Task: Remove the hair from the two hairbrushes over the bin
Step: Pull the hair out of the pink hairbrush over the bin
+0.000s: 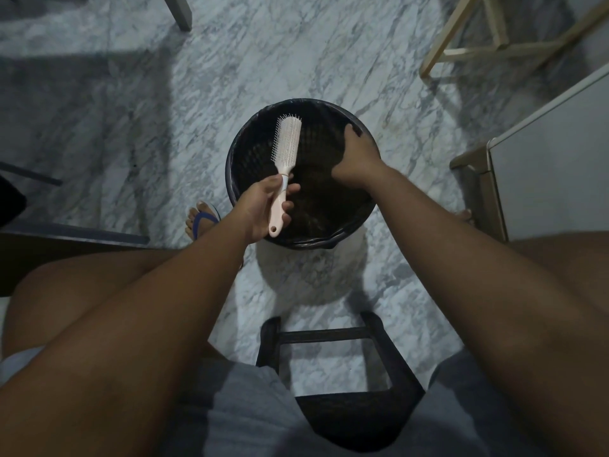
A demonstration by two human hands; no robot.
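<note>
A round black bin (245, 133) with a dark liner stands on the marble floor in front of me. My left hand (263, 209) grips the handle of a pale pink hairbrush (287, 143), holding it over the bin with the bristle head pointing away and the bristles facing left. My right hand (357, 158) hovers over the right side of the bin, palm down, with the fingers bent downward. What the fingertips hold, if anything, is hidden. Only one hairbrush shows in the head view.
I sit on a dark stool (329, 334) with a crossbar below. A foot in a blue flip-flop (201, 221) rests left of the bin. A pale wooden frame (494, 44) stands at the back right, a white cabinet (553, 159) at the right.
</note>
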